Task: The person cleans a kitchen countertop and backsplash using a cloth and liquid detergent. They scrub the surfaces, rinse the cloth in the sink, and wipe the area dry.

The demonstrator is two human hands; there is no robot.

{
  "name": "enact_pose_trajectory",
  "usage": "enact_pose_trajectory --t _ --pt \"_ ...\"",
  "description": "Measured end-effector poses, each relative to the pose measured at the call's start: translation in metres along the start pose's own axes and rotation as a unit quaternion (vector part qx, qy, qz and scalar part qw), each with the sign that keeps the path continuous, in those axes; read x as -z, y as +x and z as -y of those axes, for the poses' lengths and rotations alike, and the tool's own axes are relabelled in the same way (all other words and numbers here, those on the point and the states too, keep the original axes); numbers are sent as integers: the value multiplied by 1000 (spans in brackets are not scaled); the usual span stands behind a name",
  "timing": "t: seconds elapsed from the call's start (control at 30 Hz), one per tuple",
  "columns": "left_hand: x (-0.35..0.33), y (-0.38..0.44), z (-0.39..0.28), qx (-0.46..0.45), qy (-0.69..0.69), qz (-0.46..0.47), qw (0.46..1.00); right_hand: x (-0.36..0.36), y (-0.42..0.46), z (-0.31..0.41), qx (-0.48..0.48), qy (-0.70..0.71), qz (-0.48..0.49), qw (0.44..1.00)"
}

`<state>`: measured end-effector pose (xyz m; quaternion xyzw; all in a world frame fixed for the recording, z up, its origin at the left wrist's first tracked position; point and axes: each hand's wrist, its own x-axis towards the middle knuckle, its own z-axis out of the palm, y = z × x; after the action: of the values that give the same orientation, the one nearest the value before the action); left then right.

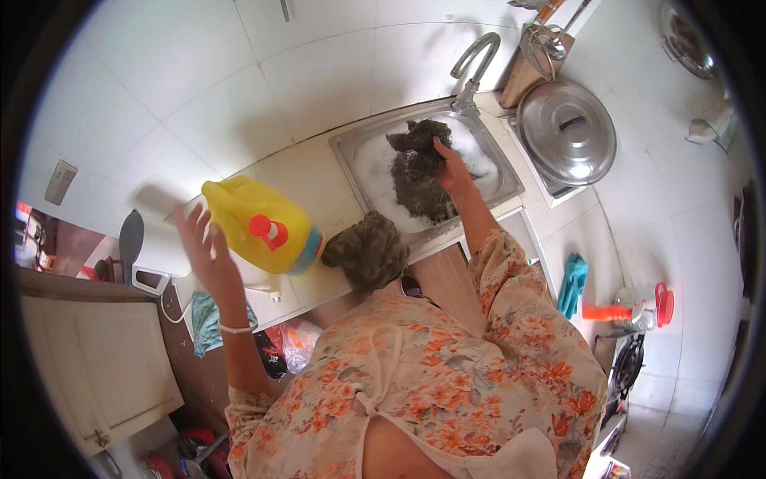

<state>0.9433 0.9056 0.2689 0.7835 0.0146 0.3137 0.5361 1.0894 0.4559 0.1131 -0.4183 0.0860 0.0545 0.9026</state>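
My right hand point(453, 172) grips the upper part of a dark, shaggy wet cloth point(422, 185) in a stainless steel sink point(508, 190). White suds surround the cloth. Raised above the counter, my left hand point(210, 254) is empty with its fingers apart. It appears beside a yellow plastic jug point(239, 200) with a red cap and a blue label; whether they touch I cannot tell. A crumpled dark olive cloth point(368, 251) lies at the counter's front edge, between the jug and the sink.
A curved metal faucet point(476, 69) rises behind the sink. To its right are a knife block point(517, 75) and a large lidded steel pot point(565, 132). A white electric kettle point(158, 251) and a teal cloth point(206, 323) sit on the left. Another teal cloth point(573, 284) lies at right.
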Motion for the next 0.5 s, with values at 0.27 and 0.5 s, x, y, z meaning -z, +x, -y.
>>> enact_pose_trajectory --t 0.27,0.5 --pt "-51 41 -26 -134 70 127 980 -82 -53 -55 -16 268 89 959" --pt "-58 46 -19 -63 166 183 967 -135 -77 -92 -128 176 155 964"
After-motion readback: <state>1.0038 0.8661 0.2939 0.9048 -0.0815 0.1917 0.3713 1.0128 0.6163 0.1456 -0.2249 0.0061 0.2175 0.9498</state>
